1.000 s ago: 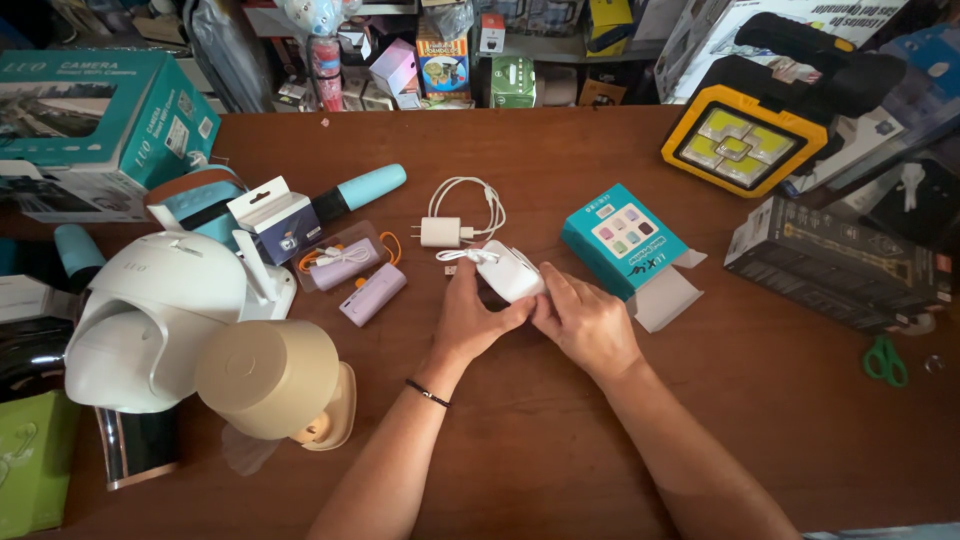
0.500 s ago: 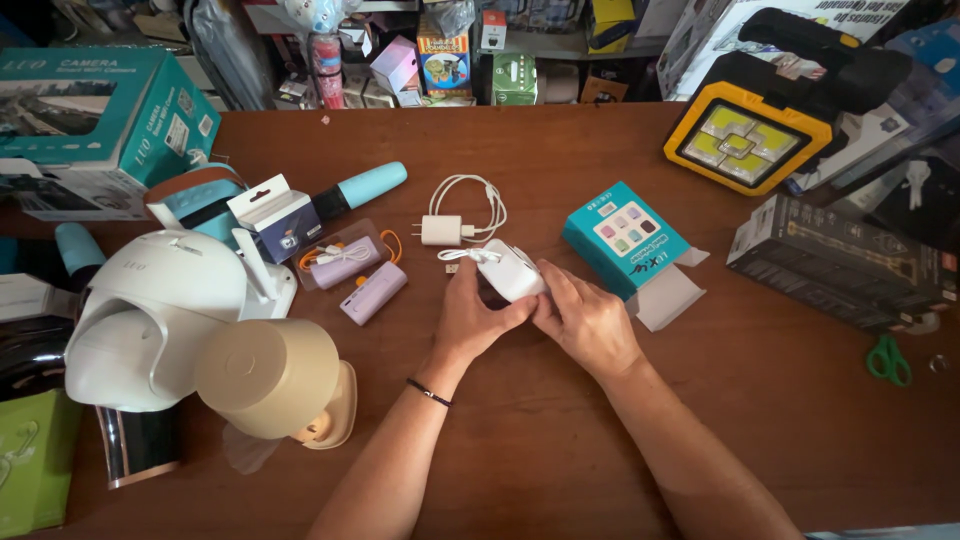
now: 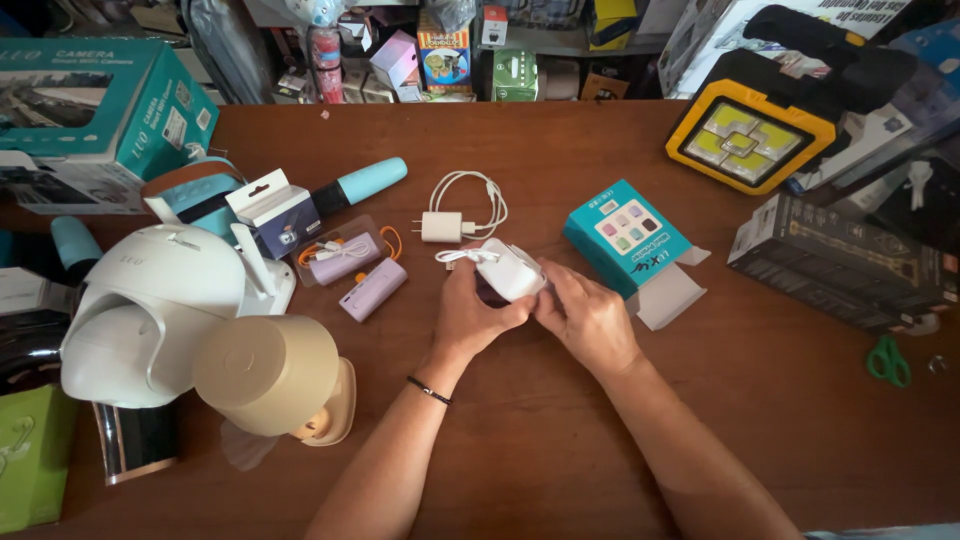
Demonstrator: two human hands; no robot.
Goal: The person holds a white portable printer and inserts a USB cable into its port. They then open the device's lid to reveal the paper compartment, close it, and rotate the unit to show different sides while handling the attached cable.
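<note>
Both hands' grip on small white box [image 3: 510,269], open teal box [image 3: 628,238] beside

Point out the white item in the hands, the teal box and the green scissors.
white item [image 3: 512,268]: head view, its top face between both hands.
teal box [image 3: 625,238]: head view, middle of its printed lid.
green scissors [image 3: 886,360]: head view, its handles.

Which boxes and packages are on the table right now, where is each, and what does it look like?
Small teal box: right of both hands, flap open, coloured squares on top.
Large teal camera carton: far left corner, photo panel.
White-and-navy hang-tab box: left of centre.
Black box: right edge, long, dark.
Clear pack: holds a lilac gadget.
</note>
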